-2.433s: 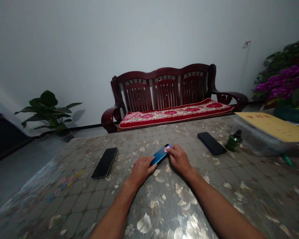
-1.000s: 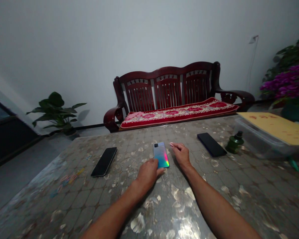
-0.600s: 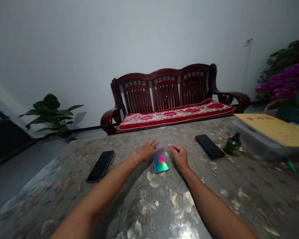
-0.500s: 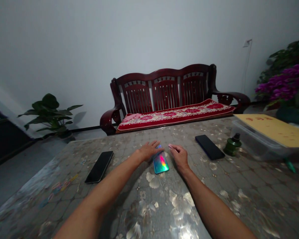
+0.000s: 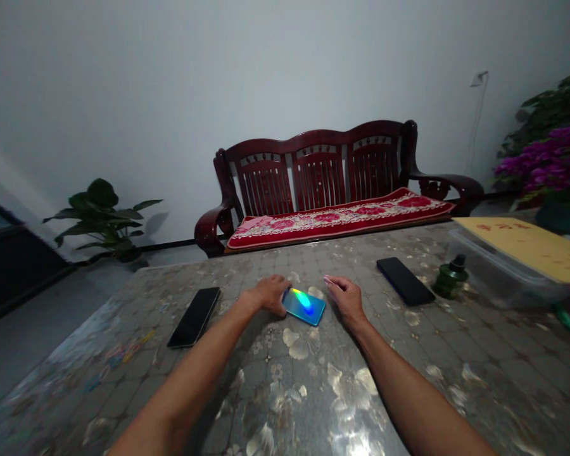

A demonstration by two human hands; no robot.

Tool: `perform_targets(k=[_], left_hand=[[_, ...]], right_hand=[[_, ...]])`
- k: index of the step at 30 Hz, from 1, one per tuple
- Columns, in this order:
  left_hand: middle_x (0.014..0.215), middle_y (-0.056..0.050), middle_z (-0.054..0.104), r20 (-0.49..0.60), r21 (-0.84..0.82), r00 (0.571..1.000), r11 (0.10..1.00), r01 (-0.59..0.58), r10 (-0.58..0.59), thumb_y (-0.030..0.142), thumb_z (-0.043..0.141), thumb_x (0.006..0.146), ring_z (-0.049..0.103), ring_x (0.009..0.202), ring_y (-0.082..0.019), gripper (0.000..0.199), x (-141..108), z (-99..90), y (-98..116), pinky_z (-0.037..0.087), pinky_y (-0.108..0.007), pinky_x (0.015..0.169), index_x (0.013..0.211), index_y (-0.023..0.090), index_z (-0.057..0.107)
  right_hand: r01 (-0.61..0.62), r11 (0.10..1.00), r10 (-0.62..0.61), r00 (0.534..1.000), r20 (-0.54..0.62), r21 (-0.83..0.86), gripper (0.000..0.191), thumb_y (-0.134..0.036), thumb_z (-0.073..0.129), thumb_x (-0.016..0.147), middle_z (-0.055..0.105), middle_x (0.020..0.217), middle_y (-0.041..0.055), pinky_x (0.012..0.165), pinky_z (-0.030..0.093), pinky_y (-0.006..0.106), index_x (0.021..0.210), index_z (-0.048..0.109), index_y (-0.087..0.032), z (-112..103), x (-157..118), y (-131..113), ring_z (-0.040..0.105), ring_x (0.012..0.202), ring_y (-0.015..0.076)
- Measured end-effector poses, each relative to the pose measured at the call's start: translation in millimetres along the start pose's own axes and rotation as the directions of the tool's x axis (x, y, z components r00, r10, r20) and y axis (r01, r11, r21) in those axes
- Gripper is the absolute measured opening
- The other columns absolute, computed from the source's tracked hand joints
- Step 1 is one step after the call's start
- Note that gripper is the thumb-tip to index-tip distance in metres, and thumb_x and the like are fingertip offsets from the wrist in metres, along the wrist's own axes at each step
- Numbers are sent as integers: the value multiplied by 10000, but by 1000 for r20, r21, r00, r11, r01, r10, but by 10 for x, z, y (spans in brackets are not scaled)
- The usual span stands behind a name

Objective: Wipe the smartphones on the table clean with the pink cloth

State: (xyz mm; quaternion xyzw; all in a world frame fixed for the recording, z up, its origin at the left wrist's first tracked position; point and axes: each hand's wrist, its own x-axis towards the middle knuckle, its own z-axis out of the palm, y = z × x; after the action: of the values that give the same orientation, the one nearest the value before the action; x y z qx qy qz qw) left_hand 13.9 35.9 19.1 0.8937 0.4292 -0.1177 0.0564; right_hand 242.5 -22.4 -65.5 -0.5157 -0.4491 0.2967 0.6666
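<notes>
A shiny blue phone (image 5: 304, 306) lies back up on the patterned tabletop, a rainbow glare across it. My left hand (image 5: 270, 294) grips its left end between thumb and fingers; that end is partly hidden. Just right of the phone, my right hand (image 5: 346, 299) rests with its fingers pinched together. A small whitish-pink thing (image 5: 327, 278) shows at its fingertips, too small to name. One dark phone (image 5: 194, 318) lies left of my left forearm. Another dark phone (image 5: 405, 281) lies to the right of my right hand.
A green bottle (image 5: 450, 277) with a black cap stands beside a clear plastic box (image 5: 496, 275) under a yellow sheet (image 5: 527, 246). Small colourful bands (image 5: 123, 351) lie at the left. Behind the table (image 5: 247, 411) stands a wooden bench (image 5: 316, 171) with a red cushion.
The blue phone has turned from lengthwise to nearly crosswise. My left hand has shifted left, from lying over its far end to gripping its left end. My right hand has hardly moved.
</notes>
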Motion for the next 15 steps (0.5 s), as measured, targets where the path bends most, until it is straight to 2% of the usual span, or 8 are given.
perform_targets(k=[3,6,11,15], left_hand=[[1263,-141,644,-44,-61,998,997,39,-42,348,823,633,615,1192,-341,642,-206,70,21,511,-405,1003,1229,196,641],[1213,-130,658,-126,-145,989,988,55,-73,373,799,667,637,1131,-321,600,-392,170,45,532,-381,955,1217,183,655],[1301,-120,639,-169,-285,985,958,-35,-15,303,825,639,593,1225,-296,778,-598,360,-59,471,-375,1073,1370,194,584],[1429,-92,604,-221,-427,974,903,-49,-52,245,815,656,523,1346,-320,785,-672,482,-165,392,-438,1162,1403,266,576]], right_hand=[[-11,1000,10,999,38,10,270,-426,736,718,796,935,88,884,559,423,859,830,-215,-3,-10,-35,720,920,269],[-19,1000,18,998,59,14,262,-426,744,702,797,930,86,906,547,434,840,831,-221,-3,-19,-55,719,933,277],[-35,999,34,997,74,11,283,-456,740,696,798,932,81,903,538,430,837,827,-227,-4,-29,-42,717,929,276],[-32,999,34,994,103,-17,298,-469,739,695,796,928,81,880,536,415,837,825,-222,-9,-32,-28,712,919,273]])
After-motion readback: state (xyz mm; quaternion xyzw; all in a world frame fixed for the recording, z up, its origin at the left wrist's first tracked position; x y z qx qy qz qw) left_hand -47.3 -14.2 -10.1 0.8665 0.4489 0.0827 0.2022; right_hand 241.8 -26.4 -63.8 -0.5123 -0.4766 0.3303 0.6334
